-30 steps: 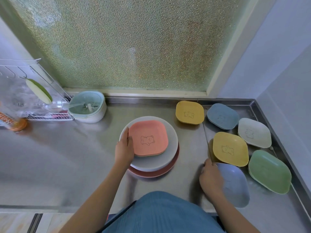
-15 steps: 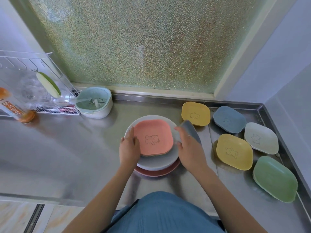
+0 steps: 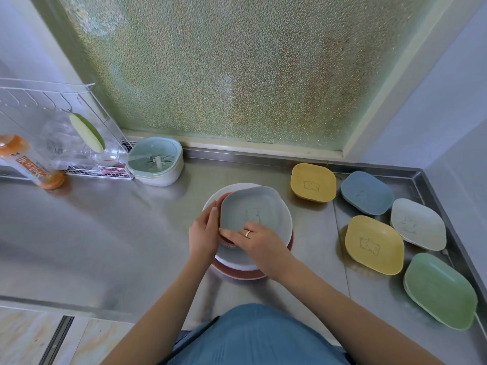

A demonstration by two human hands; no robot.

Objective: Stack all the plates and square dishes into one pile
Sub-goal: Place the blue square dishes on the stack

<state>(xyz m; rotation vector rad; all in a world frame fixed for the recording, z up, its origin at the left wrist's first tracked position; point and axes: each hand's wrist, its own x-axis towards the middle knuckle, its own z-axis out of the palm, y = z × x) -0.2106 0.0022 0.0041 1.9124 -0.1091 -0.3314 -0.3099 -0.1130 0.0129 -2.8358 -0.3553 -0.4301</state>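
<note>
Soft daylight comes through the frosted window (image 3: 237,75), leaving dull sheen on the counter (image 3: 92,233); edges bend.

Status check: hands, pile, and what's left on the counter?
Both hands on pile: left hand at its edge, right hand on grey-blue dish, now topmost. Five square dishes loose at right. Nothing blocking.

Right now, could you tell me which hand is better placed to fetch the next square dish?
The right hand: the loose dishes, such as the yellow dish, lie on its side; the left hand steadies the pile.
</note>
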